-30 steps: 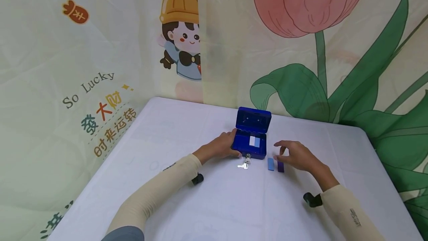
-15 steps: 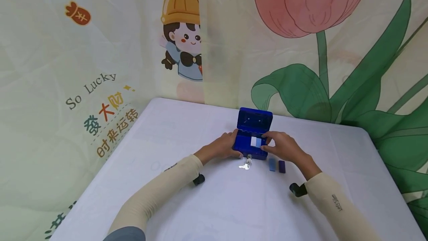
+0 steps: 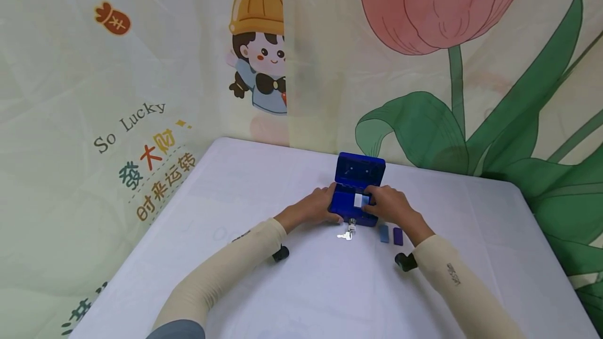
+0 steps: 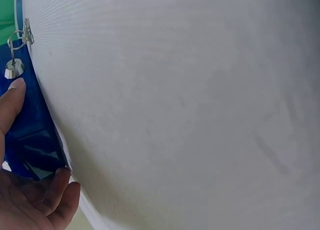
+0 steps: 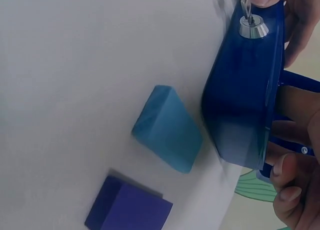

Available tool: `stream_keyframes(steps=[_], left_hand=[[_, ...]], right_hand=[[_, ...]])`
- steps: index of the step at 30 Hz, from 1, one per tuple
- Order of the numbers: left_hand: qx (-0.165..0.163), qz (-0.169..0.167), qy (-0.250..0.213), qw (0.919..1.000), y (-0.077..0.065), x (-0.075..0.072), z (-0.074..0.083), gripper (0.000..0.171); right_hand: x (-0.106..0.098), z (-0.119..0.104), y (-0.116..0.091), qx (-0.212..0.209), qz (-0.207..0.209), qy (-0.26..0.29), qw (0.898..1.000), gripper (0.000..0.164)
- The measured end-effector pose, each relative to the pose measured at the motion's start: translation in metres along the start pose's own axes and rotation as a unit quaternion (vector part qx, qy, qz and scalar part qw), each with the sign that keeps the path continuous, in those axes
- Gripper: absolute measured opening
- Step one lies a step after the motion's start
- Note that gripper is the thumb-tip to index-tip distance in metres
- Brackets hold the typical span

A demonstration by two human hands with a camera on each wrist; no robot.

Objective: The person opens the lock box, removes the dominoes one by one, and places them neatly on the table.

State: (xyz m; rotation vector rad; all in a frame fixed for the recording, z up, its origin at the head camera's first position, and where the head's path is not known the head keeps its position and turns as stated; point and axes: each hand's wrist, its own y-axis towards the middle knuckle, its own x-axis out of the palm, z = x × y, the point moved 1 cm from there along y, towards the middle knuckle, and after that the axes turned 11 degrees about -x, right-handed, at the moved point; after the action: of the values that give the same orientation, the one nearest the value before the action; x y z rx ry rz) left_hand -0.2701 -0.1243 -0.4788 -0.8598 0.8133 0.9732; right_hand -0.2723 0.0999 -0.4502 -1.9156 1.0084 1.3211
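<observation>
A dark blue metal cash box [image 3: 340, 208] stands on the table with its lid [image 3: 360, 170] raised. My left hand [image 3: 313, 207] grips the box's left side, thumb at the front and fingers along the side. Into the box's right part reaches my right hand [image 3: 391, 204], thumb and fingertips bent inward. Whether it pinches anything is hidden. Inside lie a white piece [image 3: 358, 200] and a light blue piece, partly covered by my fingers. A key [image 3: 346, 235] hangs from the front lock [image 5: 254, 27]. To the right on the table are a light blue block [image 5: 170, 132] and a purple block [image 5: 135, 207].
A white cloth covers the table [image 3: 292, 286]. Behind it hangs a printed curtain [image 3: 320, 67] with a tulip and a cartoon figure. Small black wrist cameras sit under both forearms.
My right hand has moved left, from above the purple block to the box's right edge and then into the box. The left hand stays on the box. Both table blocks remain in place.
</observation>
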Motion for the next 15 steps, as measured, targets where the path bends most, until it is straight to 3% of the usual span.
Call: stream_keyframes(steps=[15], left_hand=[[0.008, 0.012, 0.008, 0.9999, -0.003, -0.002, 0.001, 0.107]], right_hand=[[0.009, -0.006, 0.016, -0.013, 0.005, -0.031, 0.999, 0.044]])
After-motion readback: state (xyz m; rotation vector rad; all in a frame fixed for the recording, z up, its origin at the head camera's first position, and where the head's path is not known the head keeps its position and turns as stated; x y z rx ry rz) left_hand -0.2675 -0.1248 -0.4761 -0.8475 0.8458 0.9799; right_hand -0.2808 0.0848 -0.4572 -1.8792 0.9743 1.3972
